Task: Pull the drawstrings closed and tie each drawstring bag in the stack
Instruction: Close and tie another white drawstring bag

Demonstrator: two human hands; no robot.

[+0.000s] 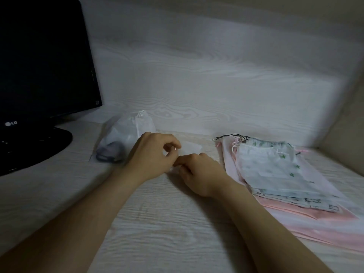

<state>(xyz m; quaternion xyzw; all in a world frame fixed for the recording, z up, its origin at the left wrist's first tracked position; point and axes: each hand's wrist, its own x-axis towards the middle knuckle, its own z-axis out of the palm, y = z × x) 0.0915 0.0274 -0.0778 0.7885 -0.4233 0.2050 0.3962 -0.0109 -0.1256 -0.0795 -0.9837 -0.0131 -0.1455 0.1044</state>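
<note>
Fingers [171, 145] of left hand [151, 158]: curled, pinching near end of small white bag [192, 148], mid-tabletop [157, 223]. Fingers [187, 159] of right hand [201, 174]: curled, pinching same end; drawstring too small to make out. To the right, apart: stack of drawstring bags [275, 170]. Behind left hand: tied translucent bag [126, 131]. Far left: monitor [39, 66].

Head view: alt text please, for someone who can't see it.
The left hand and right hand pinch a small white bag on a pale wood-grain desk. A stack of drawstring bags lies to the right; a filled bag and a black monitor stand to the left.
</note>
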